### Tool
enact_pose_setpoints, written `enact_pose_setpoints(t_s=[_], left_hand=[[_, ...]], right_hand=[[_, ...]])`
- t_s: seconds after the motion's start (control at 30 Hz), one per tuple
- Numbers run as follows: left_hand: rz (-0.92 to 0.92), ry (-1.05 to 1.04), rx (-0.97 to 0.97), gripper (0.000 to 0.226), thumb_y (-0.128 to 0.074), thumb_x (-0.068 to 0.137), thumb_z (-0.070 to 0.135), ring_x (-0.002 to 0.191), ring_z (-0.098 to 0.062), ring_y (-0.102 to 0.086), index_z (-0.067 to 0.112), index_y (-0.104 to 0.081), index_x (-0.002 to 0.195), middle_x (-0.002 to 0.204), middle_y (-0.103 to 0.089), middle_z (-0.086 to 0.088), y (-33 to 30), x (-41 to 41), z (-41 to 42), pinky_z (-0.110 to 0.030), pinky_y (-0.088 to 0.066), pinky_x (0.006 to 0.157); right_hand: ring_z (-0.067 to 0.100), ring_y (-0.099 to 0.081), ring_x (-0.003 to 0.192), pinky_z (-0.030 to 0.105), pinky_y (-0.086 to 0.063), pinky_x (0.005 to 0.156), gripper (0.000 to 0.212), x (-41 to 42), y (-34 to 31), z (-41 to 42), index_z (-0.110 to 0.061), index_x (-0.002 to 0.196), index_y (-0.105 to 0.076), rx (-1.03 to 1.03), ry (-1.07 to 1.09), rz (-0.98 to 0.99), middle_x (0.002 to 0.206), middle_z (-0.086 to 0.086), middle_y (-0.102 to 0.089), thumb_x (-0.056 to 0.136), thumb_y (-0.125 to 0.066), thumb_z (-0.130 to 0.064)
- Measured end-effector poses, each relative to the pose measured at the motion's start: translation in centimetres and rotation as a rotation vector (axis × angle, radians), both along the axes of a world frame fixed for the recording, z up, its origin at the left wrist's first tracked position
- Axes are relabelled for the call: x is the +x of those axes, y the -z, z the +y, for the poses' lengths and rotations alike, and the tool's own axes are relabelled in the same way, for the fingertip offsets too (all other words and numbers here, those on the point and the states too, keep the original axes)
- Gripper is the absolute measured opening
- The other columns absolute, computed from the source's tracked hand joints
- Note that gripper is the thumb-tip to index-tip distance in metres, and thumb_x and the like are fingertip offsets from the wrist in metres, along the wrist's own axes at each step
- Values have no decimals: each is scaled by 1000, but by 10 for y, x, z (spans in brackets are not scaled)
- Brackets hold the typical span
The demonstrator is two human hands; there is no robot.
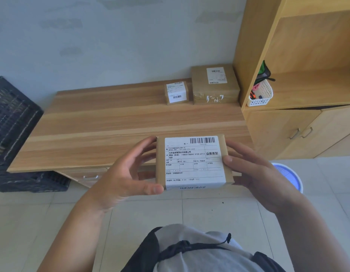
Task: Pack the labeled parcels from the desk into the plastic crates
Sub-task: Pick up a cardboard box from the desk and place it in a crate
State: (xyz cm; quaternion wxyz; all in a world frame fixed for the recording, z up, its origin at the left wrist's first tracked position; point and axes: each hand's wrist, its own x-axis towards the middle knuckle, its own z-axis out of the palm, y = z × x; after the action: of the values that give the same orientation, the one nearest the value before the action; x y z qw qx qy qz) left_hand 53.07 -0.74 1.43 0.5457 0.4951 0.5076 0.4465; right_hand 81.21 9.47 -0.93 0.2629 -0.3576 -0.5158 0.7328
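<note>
Both hands, left hand (121,173) and right hand (256,173), grip a flat brown parcel (193,161) by its sides, white label up, above the desk's (111,122) front edge. Two labelled parcels (177,93) sit near the wall. Dark crates (13,118), possibly stacked, stand left.

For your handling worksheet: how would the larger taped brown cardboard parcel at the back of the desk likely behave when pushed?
The larger taped brown cardboard parcel probably slides without tipping: it sits flat and broad on the smooth wooden desk. Its square, taped edges suggest it is stiff. Weight can't be judged.
</note>
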Motion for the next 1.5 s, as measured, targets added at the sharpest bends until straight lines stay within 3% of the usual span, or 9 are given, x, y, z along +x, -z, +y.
enact_pose_setpoints(t_s=[0.17, 0.27, 0.47, 0.67, 0.8, 0.87, 1.17, 1.37, 1.5], left_hand=[[-28, -60, 18, 108, -100, 55, 38, 140, -15, -51, 35, -47, 149, 152, -54, 6, -2, -40, -29, -30, -56, 95], [-60, -171, 3, 117, -102, 50, 39, 140, -15, -51, 31, -43, 152, 152, -53, 7, 0, -81, -70, -31, -55, 98], [-89, -418, -9, 113, -100, 53, 32, 140, -20, -51, 39, -45, 151, 153, -50, 7, 10, -161, -192, -34, -54, 103], [-100, -745, 3, 108, -93, 57, 22, 138, -23, -54, 38, -43, 151, 154, -50, 8, 22, -221, -331, -35, -55, 99], [-132, -950, 26, 97, -92, 56, 22, 136, -20, -56, 51, -53, 140, 150, -54, 12, 31, -239, -402, -33, -56, 98], [-160, -1023, 27, 99, -97, 53, 25, 137, -21, -55, 51, -54, 139, 151, -53, 11, 35, -247, -427, -35, -55, 99], [-219, -1246, -37, 94, -91, 55, 23, 136, -19, -57, 53, -56, 137, 149, -56, 14, 57, -319, -470, -39, -56, 100], [-176, -1272, -62, 94, -88, 56, 22, 135, -21, -57, 52, -54, 139, 150, -55, 13, 42, -429, -467, -41, -55, 100], [-138, -1288, -58, 95, -88, 56, 21, 134, -19, -58, 54, -54, 138, 149, -55, 16, 28, -504, -466, -33, -57, 98]], right_hand=[[29, -70, 117, 44, -55, 86, 54, -48, -16, -15, -29, 136, -64, 56, -22, 5, 128, 3, -73, 84, -74, -22], [29, -69, 118, 45, -54, 88, 48, -98, -25, -36, -32, 134, -66, 64, -98, 8, 130, 2, -72, 87, -65, -22], [24, -68, 122, 47, -57, 93, 59, -220, -29, -92, -35, 138, -62, 96, -431, -14, 139, -7, -66, 83, -70, -17], [27, -61, 130, 31, -54, 87, 89, -348, -23, -166, -43, 150, -45, 163, -872, -48, 153, -10, -53, 72, -84, -23], [31, -58, 134, 61, -46, 108, 107, -415, -14, -215, -47, 152, -41, 117, -1055, -62, 158, -11, -46, 60, -95, -32], [31, -60, 131, 64, -46, 107, 106, -442, -10, -235, -51, 148, -45, 76, -1101, -57, 157, -15, -46, 58, -98, -32], [28, -66, 125, 63, -47, 107, 99, -578, 14, -269, -50, 148, -46, 29, -1275, -136, 155, -22, -47, 63, -92, -28], [27, -65, 126, 62, -48, 107, 94, -702, 19, -264, -55, 142, -50, -14, -1310, -95, 154, -24, -47, 62, -93, -31], [25, -63, 127, 61, -50, 105, 99, -783, 15, -260, -53, 147, -45, -5, -1336, -66, 155, -24, -45, 62, -92, -32]])
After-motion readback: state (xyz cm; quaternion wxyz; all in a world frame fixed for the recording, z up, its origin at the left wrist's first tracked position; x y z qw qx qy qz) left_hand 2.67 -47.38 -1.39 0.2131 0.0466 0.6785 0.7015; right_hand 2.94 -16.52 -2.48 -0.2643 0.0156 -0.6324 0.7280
